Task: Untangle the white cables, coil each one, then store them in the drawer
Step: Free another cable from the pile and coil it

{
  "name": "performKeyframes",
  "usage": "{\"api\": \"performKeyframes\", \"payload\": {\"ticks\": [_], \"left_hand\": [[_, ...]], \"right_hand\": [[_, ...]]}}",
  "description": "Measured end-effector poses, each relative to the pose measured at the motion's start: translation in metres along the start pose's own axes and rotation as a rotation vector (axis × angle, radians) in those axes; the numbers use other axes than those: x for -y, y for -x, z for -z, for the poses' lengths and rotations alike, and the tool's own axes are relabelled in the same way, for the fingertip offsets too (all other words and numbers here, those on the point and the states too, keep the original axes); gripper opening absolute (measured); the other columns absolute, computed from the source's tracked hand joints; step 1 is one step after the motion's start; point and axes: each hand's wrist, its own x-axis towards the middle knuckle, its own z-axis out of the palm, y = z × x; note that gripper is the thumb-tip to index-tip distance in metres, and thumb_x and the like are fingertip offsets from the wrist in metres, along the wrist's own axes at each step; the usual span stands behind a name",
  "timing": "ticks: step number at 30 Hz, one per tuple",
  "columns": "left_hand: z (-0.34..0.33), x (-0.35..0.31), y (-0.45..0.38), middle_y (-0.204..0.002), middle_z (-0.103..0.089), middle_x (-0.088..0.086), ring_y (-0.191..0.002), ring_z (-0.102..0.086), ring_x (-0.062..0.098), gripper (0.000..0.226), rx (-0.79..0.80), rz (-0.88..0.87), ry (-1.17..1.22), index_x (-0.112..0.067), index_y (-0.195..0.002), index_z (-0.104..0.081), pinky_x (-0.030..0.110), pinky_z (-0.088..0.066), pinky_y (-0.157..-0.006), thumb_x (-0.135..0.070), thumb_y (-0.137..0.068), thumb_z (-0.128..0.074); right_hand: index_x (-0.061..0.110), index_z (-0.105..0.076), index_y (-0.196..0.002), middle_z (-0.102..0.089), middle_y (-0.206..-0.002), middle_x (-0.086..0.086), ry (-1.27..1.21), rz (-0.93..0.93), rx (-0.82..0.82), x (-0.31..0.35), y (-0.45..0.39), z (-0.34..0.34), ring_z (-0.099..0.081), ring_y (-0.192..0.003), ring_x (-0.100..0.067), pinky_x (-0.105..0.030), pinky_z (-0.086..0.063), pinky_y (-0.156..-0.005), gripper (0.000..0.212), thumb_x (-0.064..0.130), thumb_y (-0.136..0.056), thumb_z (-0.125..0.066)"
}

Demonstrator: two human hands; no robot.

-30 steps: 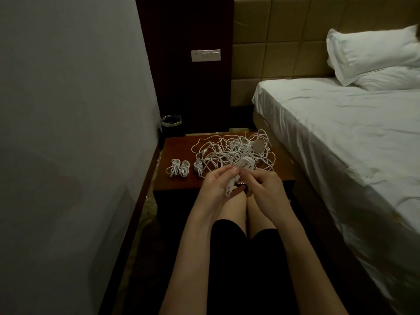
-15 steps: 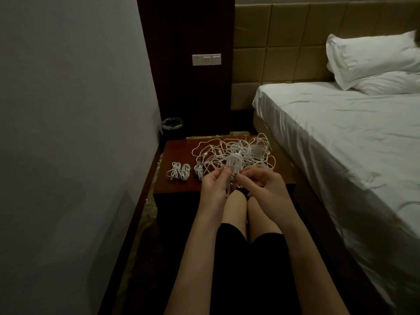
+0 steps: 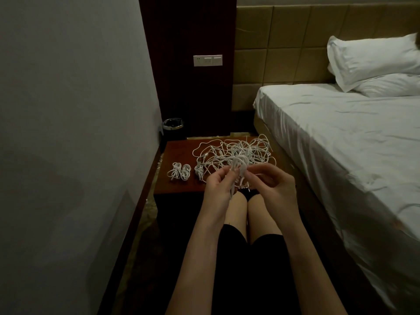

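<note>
Item: white cables, lot in progress. Location: centre of the frame, on the dark red bedside table (image 3: pixel 181 185). Tangled mass (image 3: pixel 234 153) fills the table's upper right portion; finished coils (image 3: pixel 178 172) lie at its left, with a further small bundle (image 3: pixel 199 172) just beside them, touching the tangle's edge. Cable in hand (image 3: pixel 237 169): a bunch of loops, above the table's near edge. Left hand (image 3: pixel 219 185) pinches the loops at the fingertips, strands trailing below. Right hand (image 3: pixel 271 186) has fingers curled at the bunch's right side, apparently pinching a strand; exact contact unclear in the dim light. Drawer: not discernible. Handling note, as judgement: keep the loops even and firmly pinched, wrap the free end around the middle, and draw slack slowly so the tangle does not drag along.
</note>
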Motion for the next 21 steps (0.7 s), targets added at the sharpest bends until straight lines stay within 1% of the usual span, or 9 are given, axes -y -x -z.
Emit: {"api": "performKeyframes", "payload": {"ticks": [4, 6, 9, 11, 13, 15, 16, 18, 21], "left_hand": [[-0.0007, -0.0003, 0.0012, -0.086, -0.073, -0.003, -0.088, -0.068, 0.008, 0.018, 0.0, -0.024, -0.002, -0.014, -0.093, -0.068, 0.02, -0.052, -0.078, -0.014, -0.098, -0.051], [0.0005, -0.0006, 0.0015, -0.082, -0.072, -0.002, -0.082, -0.068, 0.007, 0.019, 0.008, -0.034, -0.003, -0.011, -0.091, -0.068, 0.017, -0.052, -0.072, -0.013, -0.098, -0.051], [0.0001, -0.0012, 0.0029, -0.079, -0.072, -0.001, -0.08, -0.069, 0.008, 0.019, 0.025, -0.039, 0.006, -0.008, -0.089, -0.069, 0.018, -0.053, -0.071, -0.014, -0.097, -0.052], [-0.0003, -0.0015, 0.0032, -0.079, -0.072, -0.002, -0.081, -0.068, 0.01, 0.019, 0.035, -0.027, 0.019, -0.01, -0.088, -0.069, 0.021, -0.053, -0.072, -0.015, -0.097, -0.053], [-0.0012, -0.0029, 0.0029, -0.086, -0.073, 0.0, -0.084, -0.068, 0.013, 0.014, 0.066, -0.004, 0.038, -0.013, -0.094, -0.069, 0.023, -0.052, -0.071, -0.017, -0.095, -0.056], [-0.0012, -0.0055, 0.0033, -0.089, -0.073, 0.0, -0.082, -0.069, 0.01, 0.012, 0.092, 0.013, 0.047, -0.016, -0.097, -0.069, 0.02, -0.051, -0.066, -0.018, -0.091, -0.059], [-0.0008, -0.0066, 0.0034, -0.09, -0.073, 0.0, -0.081, -0.069, 0.009, 0.011, 0.097, 0.012, 0.026, -0.018, -0.098, -0.069, 0.019, -0.051, -0.064, -0.018, -0.091, -0.06], [0.0007, -0.0077, 0.0029, -0.093, -0.072, 0.001, -0.085, -0.068, 0.011, 0.012, 0.096, -0.018, -0.07, -0.019, -0.099, -0.07, 0.021, -0.051, -0.069, -0.021, -0.091, -0.062], [0.0022, -0.01, 0.0033, -0.099, -0.071, 0.006, -0.09, -0.067, 0.016, 0.023, 0.086, -0.062, -0.199, -0.016, -0.106, -0.071, 0.029, -0.053, -0.076, -0.03, -0.088, -0.066]], "right_hand": [[0.008, -0.069, -0.093, -0.074, -0.088, -0.001, -0.073, -0.026, 0.048, 0.0008, 0.0005, 0.0052, -0.072, -0.083, -0.013, -0.017, -0.054, -0.069, 0.016, 0.001, -0.079, -0.07], [0.008, -0.07, -0.091, -0.074, -0.088, -0.003, -0.061, -0.001, 0.066, 0.0006, 0.0007, 0.0054, -0.072, -0.083, -0.017, -0.019, -0.055, -0.071, 0.016, 0.002, -0.077, -0.071], [0.006, -0.07, -0.09, -0.073, -0.087, -0.005, -0.015, 0.04, 0.085, 0.0016, 0.0019, 0.0041, -0.071, -0.082, -0.019, -0.022, -0.056, -0.074, 0.017, 0.011, -0.073, -0.074], [0.007, -0.07, -0.085, -0.072, -0.083, -0.004, 0.003, 0.052, 0.064, 0.0019, 0.0027, 0.002, -0.07, -0.077, -0.017, -0.021, -0.056, -0.071, 0.015, 0.014, -0.073, -0.074], [0.011, -0.068, -0.082, -0.071, -0.079, -0.001, -0.013, 0.036, 0.012, 0.002, 0.0029, 0.0006, -0.069, -0.073, -0.016, -0.021, -0.056, -0.067, 0.011, 0.017, -0.074, -0.073], [0.012, -0.065, -0.087, -0.069, -0.081, 0.0, -0.043, -0.003, -0.029, 0.0013, 0.0021, 0.0005, -0.068, -0.076, -0.017, -0.023, -0.057, -0.068, 0.016, 0.019, -0.075, -0.072], [0.012, -0.065, -0.092, -0.068, -0.083, -0.001, -0.048, -0.022, -0.036, 0.0006, 0.0013, 0.0012, -0.068, -0.079, -0.019, -0.024, -0.057, -0.069, 0.02, 0.021, -0.075, -0.071], [0.013, -0.066, -0.099, -0.068, -0.087, -0.001, -0.039, -0.048, -0.029, 0.0002, 0.0003, 0.0029, -0.068, -0.082, -0.019, -0.024, -0.056, -0.068, 0.026, 0.024, -0.077, -0.069], [0.013, -0.067, -0.099, -0.069, -0.087, 0.002, -0.05, -0.061, -0.028, 0.0033, 0.0005, 0.0033, -0.066, -0.077, -0.011, -0.017, -0.052, -0.063, 0.022, 0.025, -0.08, -0.066]]}}
